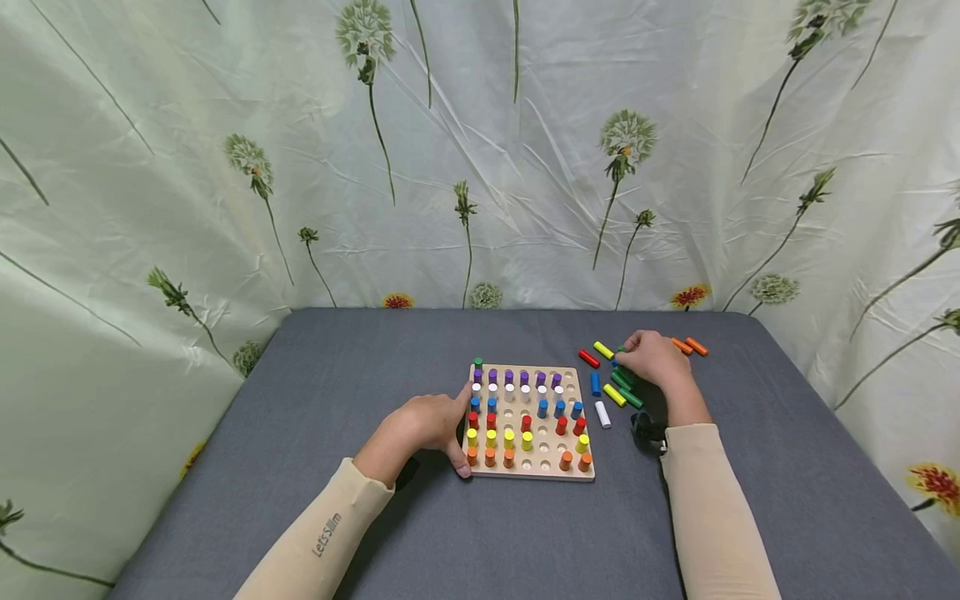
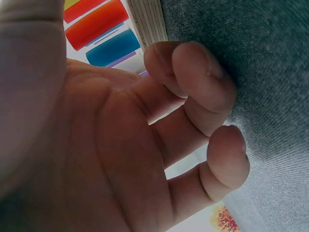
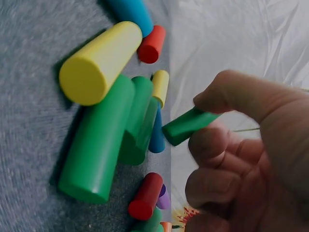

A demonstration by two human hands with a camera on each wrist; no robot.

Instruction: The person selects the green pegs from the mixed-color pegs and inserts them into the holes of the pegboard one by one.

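The right hand (image 1: 654, 358) pinches one green peg (image 3: 185, 127) over loose pegs (image 3: 99, 140); the left hand (image 1: 429, 422), fingers relaxed, touches the wooden pegboard (image 1: 525, 474).

A pale, glossy fabric backdrop (image 1: 525, 225) surrounds the tabletop (image 1: 375, 358) from 9 o'clock through 12 to 3. Its print shows green dandelion heads on long stems, large ones at 11 and 2 o'clock, and a red-and-yellow bloom (image 1: 933, 487) at 4. Creases near 12 catch soft light. Grey-blue cloth covers the tabletop.
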